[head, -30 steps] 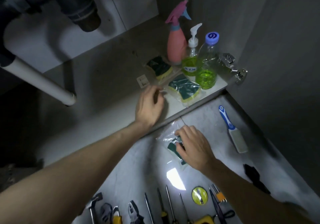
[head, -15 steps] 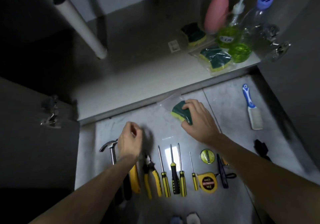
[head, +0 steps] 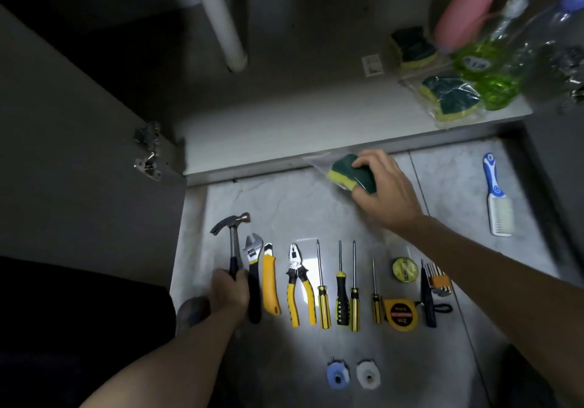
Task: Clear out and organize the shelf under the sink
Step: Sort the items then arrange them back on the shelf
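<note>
Head view: grey tiled floor (head: pixel 284 205) before open under-sink shelf (head: pixel 300 116); tool row at 6 o'clock, bottles and bagged sponges on shelf at 2 o'clock. Left hand (head: pixel 230 290) — fingers curled round hammer (head: pixel 234 243) handle, 7 o'clock. Right hand (head: pixel 384 186) — gripping sponge (head: pixel 343 170) at shelf edge, centre-right.

Sponge (head: pixel 350 173): dark green over yellow. Hammer (head: pixel 233 243): steel head, black grip. Pliers (head: pixel 300 287): yellow and black handles. Tape measure (head: pixel 400 314): yellow, red label. Brush (head: pixel 496 195): blue and white. Spray bottle (head: pixel 464 12): pink, blurred. Liquid in bottles (head: pixel 493 72): probably lime green.
</note>
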A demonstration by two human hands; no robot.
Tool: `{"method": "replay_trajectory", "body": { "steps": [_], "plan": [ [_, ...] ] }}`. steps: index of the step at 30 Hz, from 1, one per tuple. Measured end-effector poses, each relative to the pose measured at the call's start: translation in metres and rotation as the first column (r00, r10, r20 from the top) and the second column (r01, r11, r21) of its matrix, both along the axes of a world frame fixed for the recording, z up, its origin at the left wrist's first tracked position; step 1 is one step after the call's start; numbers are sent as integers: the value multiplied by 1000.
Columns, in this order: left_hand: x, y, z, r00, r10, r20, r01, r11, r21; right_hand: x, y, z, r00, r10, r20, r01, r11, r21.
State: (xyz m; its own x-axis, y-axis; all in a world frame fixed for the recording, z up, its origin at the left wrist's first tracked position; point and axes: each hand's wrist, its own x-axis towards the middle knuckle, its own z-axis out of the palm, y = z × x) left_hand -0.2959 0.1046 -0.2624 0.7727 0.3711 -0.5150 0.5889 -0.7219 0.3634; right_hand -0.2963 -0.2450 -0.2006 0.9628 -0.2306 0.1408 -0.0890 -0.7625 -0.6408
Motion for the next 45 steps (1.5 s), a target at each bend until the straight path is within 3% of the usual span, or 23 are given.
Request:
{"method": "replay_trajectory", "body": {
  "steps": [4, 11, 17, 20, 23, 28, 33, 35, 39, 45],
  "plan": [
    [-6, -3, 25, 992, -21, 127, 17, 999, 32, 10, -18, 31, 977, 122, 174, -109, 991, -81],
    [15, -52, 83, 929, -118, 349, 150, 987, -64, 51, -58, 60, 951, -86, 296, 131, 982, -138],
    [77, -116, 118, 846, -228, 483, 322, 939, -121, 89, -124, 75, 925, -321, 203, 369, 886, -280],
    [111, -146, 129, 833, -302, 464, 384, 919, -91, 103, -143, 70, 926, -376, 30, 343, 807, -480],
    [136, -171, 131, 834, -347, 429, 413, 908, -69, 107, -144, 61, 897, -428, -112, 306, 782, -543],
    [165, -196, 124, 859, -346, 377, 394, 918, -56, 108, -130, 55, 925, -378, 42, 353, 813, -462],
    [190, -189, 115, 873, -320, 368, 364, 930, -55, 96, -89, 53, 972, -194, 131, 213, 965, -155],
    [202, -175, 112, 874, -325, 361, 357, 934, -24, 88, -63, 48, 989, -136, 59, 139, 989, -57],
    [227, -138, 106, 877, -323, 355, 325, 944, 57, 59, -6, 22, 968, -8, -249, 31, 996, 86],
    [263, -87, 102, 896, -269, 352, 248, 963, 104, 6, 88, -22, 871, 156, -465, -122, 987, 104]
  ]
}}
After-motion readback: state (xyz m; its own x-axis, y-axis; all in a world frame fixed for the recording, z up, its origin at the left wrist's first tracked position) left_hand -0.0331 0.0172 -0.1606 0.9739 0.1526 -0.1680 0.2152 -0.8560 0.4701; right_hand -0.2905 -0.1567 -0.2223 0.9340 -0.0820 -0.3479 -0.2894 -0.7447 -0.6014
